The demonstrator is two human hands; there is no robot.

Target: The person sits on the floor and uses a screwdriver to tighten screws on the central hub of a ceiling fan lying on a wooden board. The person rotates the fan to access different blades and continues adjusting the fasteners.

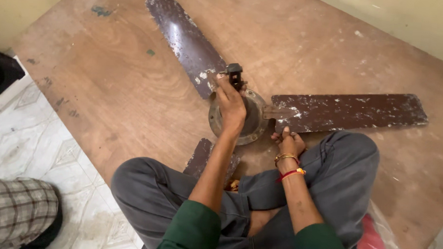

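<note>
Seated cross-legged on a wooden board (115, 86), a person's left hand (230, 102) closes its fingers around the stem of a heavy-looking, rigid old ceiling fan (253, 116), while the right hand (289, 143), fingers curled, steadies a scuffed brown blade (349, 110).

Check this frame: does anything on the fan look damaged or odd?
Yes. The brown metal ceiling fan lies on a wooden board on the floor, and its blades show chipped, flaking paint with pale patches. Left hand grips its hub; right hand rests beside.
</note>
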